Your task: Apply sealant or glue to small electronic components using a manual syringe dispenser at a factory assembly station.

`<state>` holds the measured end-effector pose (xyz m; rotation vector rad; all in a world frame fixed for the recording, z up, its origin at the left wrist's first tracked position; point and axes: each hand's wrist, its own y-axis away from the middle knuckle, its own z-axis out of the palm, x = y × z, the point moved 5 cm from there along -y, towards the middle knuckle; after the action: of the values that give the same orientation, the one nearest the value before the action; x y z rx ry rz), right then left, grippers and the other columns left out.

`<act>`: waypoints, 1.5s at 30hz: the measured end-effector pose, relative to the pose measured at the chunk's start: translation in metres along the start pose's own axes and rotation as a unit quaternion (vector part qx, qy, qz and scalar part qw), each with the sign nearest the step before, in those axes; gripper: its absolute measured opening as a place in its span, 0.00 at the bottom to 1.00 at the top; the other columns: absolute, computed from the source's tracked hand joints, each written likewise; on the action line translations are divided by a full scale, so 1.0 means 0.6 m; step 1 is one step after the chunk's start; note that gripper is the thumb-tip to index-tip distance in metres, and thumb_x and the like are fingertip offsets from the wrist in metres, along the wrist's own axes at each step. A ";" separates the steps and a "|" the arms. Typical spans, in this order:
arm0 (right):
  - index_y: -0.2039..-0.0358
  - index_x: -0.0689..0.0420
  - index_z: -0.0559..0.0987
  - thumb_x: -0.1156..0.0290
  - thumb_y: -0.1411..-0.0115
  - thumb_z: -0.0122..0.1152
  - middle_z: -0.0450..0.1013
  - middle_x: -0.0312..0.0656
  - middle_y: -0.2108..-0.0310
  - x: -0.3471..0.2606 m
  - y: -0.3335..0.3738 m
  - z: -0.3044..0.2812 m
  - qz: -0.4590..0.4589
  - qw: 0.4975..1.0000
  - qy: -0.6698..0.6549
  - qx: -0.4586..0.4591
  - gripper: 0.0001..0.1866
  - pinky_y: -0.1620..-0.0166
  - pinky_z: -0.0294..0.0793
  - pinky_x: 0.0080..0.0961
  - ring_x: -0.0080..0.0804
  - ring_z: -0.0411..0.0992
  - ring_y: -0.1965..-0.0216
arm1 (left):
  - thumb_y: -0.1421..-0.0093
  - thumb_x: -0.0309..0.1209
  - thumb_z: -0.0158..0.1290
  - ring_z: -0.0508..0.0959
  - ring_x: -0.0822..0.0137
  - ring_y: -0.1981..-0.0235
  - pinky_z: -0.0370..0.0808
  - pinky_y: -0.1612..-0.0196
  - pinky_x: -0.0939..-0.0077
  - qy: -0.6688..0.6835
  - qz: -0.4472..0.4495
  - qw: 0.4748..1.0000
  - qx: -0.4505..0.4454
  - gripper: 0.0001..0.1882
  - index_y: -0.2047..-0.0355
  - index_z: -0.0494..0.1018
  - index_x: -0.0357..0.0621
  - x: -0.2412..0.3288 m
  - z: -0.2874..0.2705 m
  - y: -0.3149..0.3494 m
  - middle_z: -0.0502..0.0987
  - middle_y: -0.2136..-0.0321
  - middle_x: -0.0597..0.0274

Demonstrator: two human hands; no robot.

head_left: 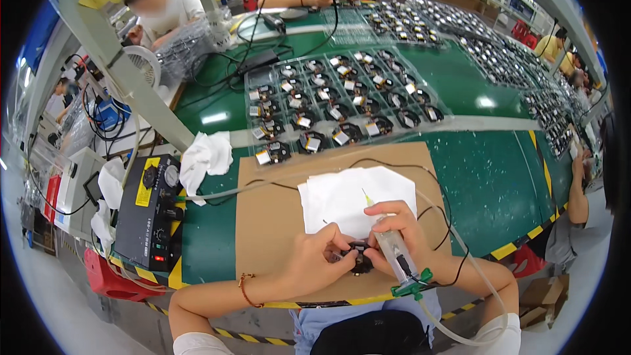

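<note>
My left hand [318,256] bends over a small round black part [359,260] near the table's front edge, thumb and fingers closed in a pinch on it. My right hand [409,227] is wrapped round a clear dispensing syringe [392,250], and its lower fingers touch the part's right side. The syringe's thin needle tip [367,196] points up and away from the part. A green adapter [412,284] caps its near end, with a clear hose running off it. Beneath lie white wipes [328,202] on a brown cardboard sheet [266,223].
A black control box [139,223] stands left, beside a crumpled white cloth [206,159]. Beyond the cardboard is a clear tray [252,77] of black parts with silver-white pieces. A black cable [449,204] loops right of the wipes. Other people sit around the green table [480,177].
</note>
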<state>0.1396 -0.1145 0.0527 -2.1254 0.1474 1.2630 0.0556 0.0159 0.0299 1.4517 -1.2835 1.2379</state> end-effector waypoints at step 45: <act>0.68 0.61 0.70 0.68 0.63 0.72 0.67 0.44 0.73 -0.022 0.027 0.006 -0.143 0.988 -0.038 0.046 0.23 0.83 0.68 0.20 0.32 0.70 0.80 | 0.57 0.25 0.61 0.76 0.56 0.72 0.73 0.71 0.71 -0.060 0.002 0.996 -0.068 0.28 0.57 0.59 0.38 -0.005 0.016 0.018 0.72 0.71 0.52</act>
<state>0.1231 -0.1276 0.0548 -1.9354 -0.1272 1.1411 0.0463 0.0056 0.0250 1.4431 -1.4229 1.0592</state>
